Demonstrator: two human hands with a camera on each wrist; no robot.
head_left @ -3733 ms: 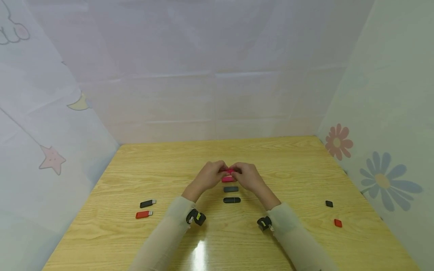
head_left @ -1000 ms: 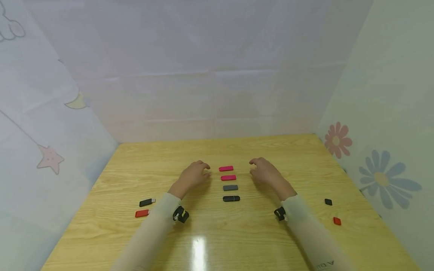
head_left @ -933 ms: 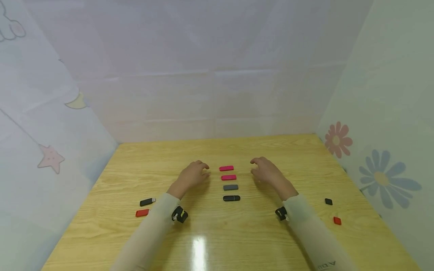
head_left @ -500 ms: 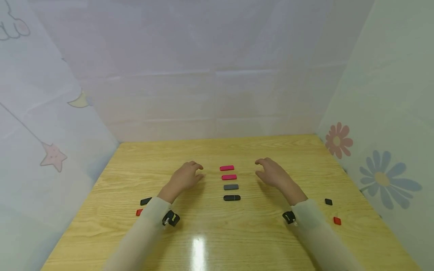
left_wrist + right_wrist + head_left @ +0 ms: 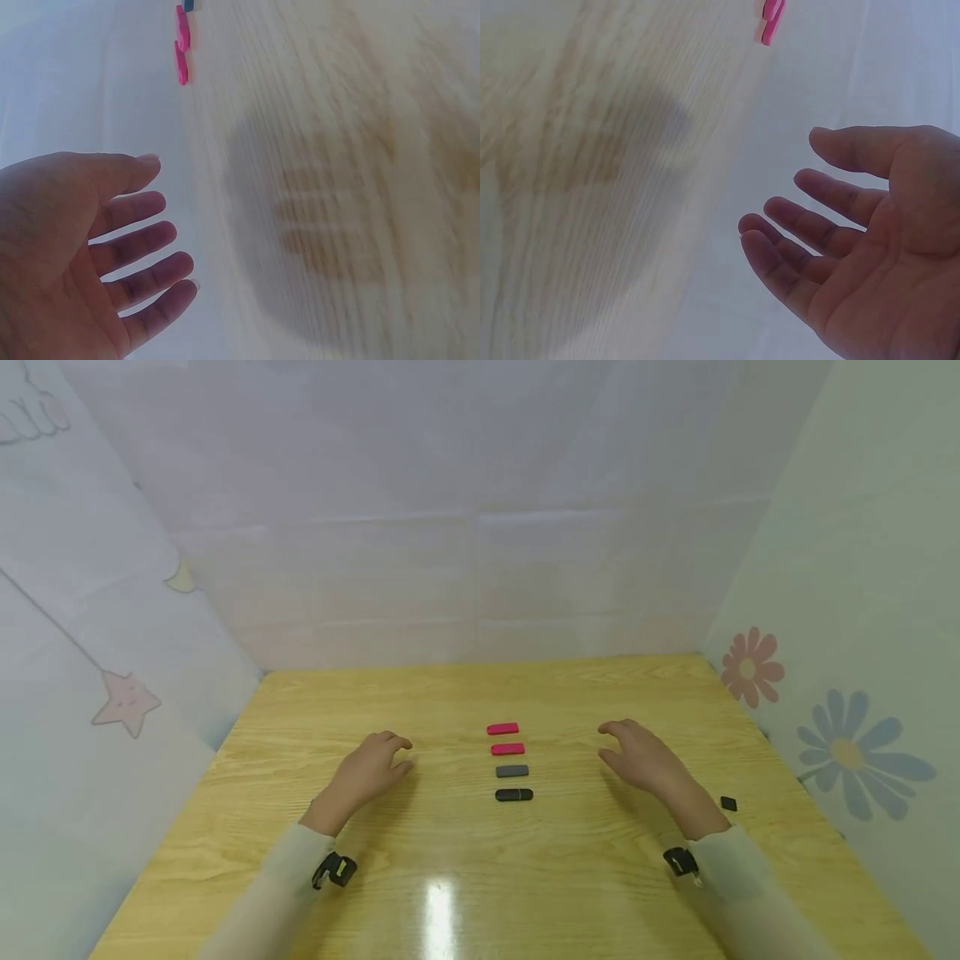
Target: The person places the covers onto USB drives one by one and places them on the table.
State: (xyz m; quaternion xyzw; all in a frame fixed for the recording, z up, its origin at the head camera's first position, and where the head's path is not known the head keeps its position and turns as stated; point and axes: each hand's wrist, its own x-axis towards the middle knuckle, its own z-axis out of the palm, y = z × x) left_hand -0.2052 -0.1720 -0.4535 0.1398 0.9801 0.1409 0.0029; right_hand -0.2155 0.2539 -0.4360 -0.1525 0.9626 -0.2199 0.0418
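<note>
In the head view a short column of capped USB sticks lies mid-table: a far pink USB stick (image 5: pixel 502 728), a nearer pink USB stick (image 5: pixel 508 749), a grey USB stick (image 5: pixel 512 771) and a black USB stick (image 5: pixel 514 795) closest to me. Left of the column my left hand (image 5: pixel 365 772) hovers over the wood, fingers loosely spread and holding nothing. On the other side my right hand (image 5: pixel 645 760) is likewise relaxed, its palm bare in the right wrist view. Neither hand touches a stick.
A small black cap (image 5: pixel 728 803) lies on the wooden table (image 5: pixel 480 852) beside my right wrist. My sleeves hide the red cap at right and the uncapped black and red sticks at left. A pale cloth backdrop (image 5: pixel 472 585) encloses the table's back and sides.
Earlier both hands held a pink USB stick at the column's far end. It now lies there, released, and the hands have drawn apart and back toward me, the sleeves covering the side pieces.
</note>
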